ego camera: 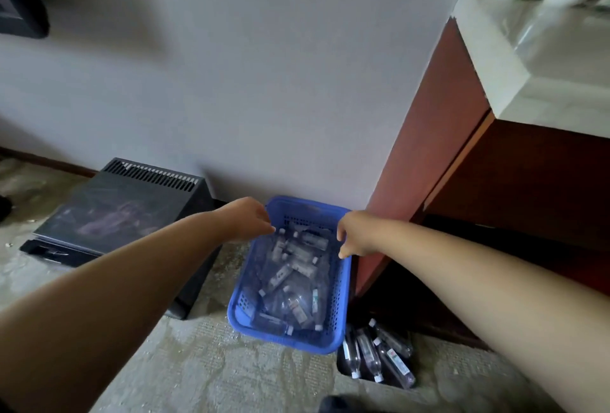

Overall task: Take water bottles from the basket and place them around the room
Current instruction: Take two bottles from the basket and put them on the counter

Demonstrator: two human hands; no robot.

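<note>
A blue plastic basket (341,297) stands on the carpet against the wall, filled with several clear water bottles (298,254) with white caps. My left hand (247,219) hovers over the basket's far left rim, fingers apart and pointing down, holding nothing. My right hand (355,234) hangs over the far right rim, fingers loosely curled, with nothing visible in it. Both arms stretch forward from the bottom corners of the view.
Several more bottles (373,355) lie on the floor right of the basket, under a reddish-brown cabinet (429,155) with a pale stone top (515,59). A black slotted box (125,211) sits on the carpet to the left. A dark frame (19,7) hangs upper left.
</note>
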